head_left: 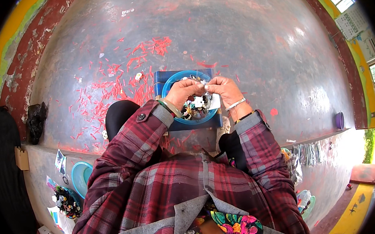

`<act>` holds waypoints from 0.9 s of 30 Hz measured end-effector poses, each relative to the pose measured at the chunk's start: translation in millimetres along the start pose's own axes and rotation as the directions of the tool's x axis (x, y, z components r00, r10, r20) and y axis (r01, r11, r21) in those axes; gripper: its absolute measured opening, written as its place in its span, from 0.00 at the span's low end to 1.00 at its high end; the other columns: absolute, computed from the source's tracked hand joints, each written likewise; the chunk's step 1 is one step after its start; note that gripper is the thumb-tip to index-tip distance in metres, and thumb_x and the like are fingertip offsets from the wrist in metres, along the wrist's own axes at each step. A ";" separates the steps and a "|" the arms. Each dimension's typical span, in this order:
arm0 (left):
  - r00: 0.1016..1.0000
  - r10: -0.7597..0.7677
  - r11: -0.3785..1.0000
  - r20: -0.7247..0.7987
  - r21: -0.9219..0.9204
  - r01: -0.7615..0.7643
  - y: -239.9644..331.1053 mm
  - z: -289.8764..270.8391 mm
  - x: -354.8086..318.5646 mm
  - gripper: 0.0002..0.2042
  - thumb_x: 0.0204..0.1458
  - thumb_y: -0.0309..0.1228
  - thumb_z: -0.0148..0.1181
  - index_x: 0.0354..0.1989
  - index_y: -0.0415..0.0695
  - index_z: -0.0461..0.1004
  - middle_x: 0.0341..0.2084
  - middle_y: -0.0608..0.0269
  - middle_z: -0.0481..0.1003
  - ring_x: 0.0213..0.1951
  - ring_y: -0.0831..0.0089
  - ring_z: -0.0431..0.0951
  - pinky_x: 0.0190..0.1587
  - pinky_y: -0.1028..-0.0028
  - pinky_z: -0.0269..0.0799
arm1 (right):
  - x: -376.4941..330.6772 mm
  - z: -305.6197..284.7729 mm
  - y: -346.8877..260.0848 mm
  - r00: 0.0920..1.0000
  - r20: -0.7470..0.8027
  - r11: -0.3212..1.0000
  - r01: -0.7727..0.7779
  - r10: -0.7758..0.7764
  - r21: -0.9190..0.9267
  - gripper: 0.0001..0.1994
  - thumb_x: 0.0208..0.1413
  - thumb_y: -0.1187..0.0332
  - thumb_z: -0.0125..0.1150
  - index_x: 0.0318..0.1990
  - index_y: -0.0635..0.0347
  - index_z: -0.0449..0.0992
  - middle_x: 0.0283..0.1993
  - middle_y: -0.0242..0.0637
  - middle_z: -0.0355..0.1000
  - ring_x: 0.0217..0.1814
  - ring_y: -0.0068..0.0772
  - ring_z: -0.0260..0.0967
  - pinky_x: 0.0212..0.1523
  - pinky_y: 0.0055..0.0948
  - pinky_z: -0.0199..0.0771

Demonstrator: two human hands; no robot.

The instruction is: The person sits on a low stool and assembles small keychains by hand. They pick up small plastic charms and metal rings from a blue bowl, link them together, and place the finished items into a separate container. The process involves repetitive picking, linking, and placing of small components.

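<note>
My left hand (184, 92) and my right hand (223, 90) meet over a blue bowl (170, 84) that rests on a dark blue box (160, 76) between my knees. Both pinch a tiny pale piece (204, 86) between their fingertips. A small white tag (215, 100) hangs below my right hand. The bowl holds several small dark and white trinkets (195, 109). Both sleeves are red plaid; a green bangle sits on the left wrist and a white band on the right.
Red scraps (119, 85) litter the grey floor ahead and to the left. A black bag (36, 122) lies at the far left. A light blue plate (81, 177) and a pile of trinkets (66, 202) sit at my lower left, a purple cup (339, 120) at the right.
</note>
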State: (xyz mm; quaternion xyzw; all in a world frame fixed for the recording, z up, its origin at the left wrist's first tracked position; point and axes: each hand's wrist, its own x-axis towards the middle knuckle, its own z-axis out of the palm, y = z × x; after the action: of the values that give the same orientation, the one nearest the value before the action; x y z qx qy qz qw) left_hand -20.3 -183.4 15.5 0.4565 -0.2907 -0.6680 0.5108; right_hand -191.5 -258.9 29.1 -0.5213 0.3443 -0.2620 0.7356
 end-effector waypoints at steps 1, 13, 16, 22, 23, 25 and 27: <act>1.000 -0.005 1.000 -0.003 0.016 0.005 -0.9 -0.2 0.1 0.06 0.51 0.32 0.55 0.33 0.44 0.74 0.26 0.69 0.74 0.27 0.84 0.71 0.27 0.84 0.63 | -0.1 0.3 -0.6 1.000 -0.013 1.000 0.006 -0.006 -0.025 0.04 0.44 0.75 0.63 0.28 0.64 0.75 0.26 0.30 0.71 0.29 0.20 0.66 0.34 0.19 0.65; 0.985 0.115 0.993 -0.131 0.047 -0.110 -2.5 -1.4 1.7 0.06 0.50 0.29 0.56 0.29 0.40 0.74 0.22 0.67 0.74 0.23 0.82 0.69 0.26 0.82 0.60 | 0.3 2.5 0.6 0.996 0.058 0.996 -0.074 0.070 0.058 0.09 0.48 0.72 0.60 0.36 0.67 0.74 0.32 0.36 0.73 0.34 0.24 0.71 0.39 0.22 0.69; 0.984 0.127 0.992 -0.123 0.043 -0.122 -3.9 -4.1 3.8 0.05 0.49 0.29 0.56 0.29 0.40 0.74 0.22 0.67 0.74 0.23 0.83 0.68 0.26 0.82 0.60 | 2.6 -0.3 4.6 0.996 0.059 0.997 -0.073 0.071 0.040 0.08 0.48 0.72 0.60 0.36 0.67 0.74 0.32 0.36 0.73 0.34 0.24 0.71 0.39 0.22 0.69; 0.991 0.082 0.997 -0.102 0.009 -0.082 -3.4 -2.8 2.6 0.05 0.48 0.31 0.58 0.26 0.44 0.73 0.21 0.69 0.73 0.23 0.83 0.68 0.25 0.83 0.59 | 5.2 -4.2 10.6 0.998 0.044 0.999 -0.036 0.036 0.017 0.07 0.48 0.73 0.60 0.34 0.67 0.75 0.31 0.35 0.73 0.33 0.24 0.71 0.39 0.23 0.70; 0.992 0.078 0.997 -0.098 0.013 -0.077 -3.9 -3.2 3.1 0.05 0.48 0.31 0.58 0.26 0.44 0.73 0.21 0.69 0.73 0.23 0.83 0.68 0.25 0.83 0.60 | 5.3 -4.3 10.9 0.999 0.042 0.999 -0.036 0.035 0.022 0.07 0.47 0.73 0.61 0.33 0.67 0.75 0.30 0.35 0.73 0.33 0.24 0.70 0.38 0.22 0.70; 0.993 0.069 0.998 -0.092 0.021 -0.067 -3.8 -3.7 3.9 0.05 0.49 0.32 0.58 0.26 0.44 0.73 0.21 0.69 0.73 0.24 0.83 0.69 0.25 0.83 0.60 | 5.2 -4.0 10.7 0.999 0.039 0.999 -0.036 0.035 0.034 0.06 0.47 0.74 0.61 0.32 0.67 0.75 0.29 0.35 0.73 0.32 0.23 0.70 0.37 0.22 0.69; 0.996 0.050 0.999 -0.075 0.003 -0.050 -2.7 -2.2 2.7 0.05 0.49 0.32 0.57 0.28 0.44 0.72 0.23 0.69 0.72 0.24 0.83 0.69 0.26 0.83 0.61 | 3.6 -2.5 8.3 1.000 0.023 1.000 -0.016 0.015 0.019 0.05 0.46 0.75 0.62 0.31 0.66 0.75 0.28 0.34 0.73 0.31 0.22 0.69 0.35 0.21 0.68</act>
State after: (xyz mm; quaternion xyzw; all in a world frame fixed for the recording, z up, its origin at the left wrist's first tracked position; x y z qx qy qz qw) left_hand -19.6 -185.0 11.4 0.4741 -0.2833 -0.6371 0.5377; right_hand -191.0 -260.4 19.9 -0.5146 0.3375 -0.2536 0.7463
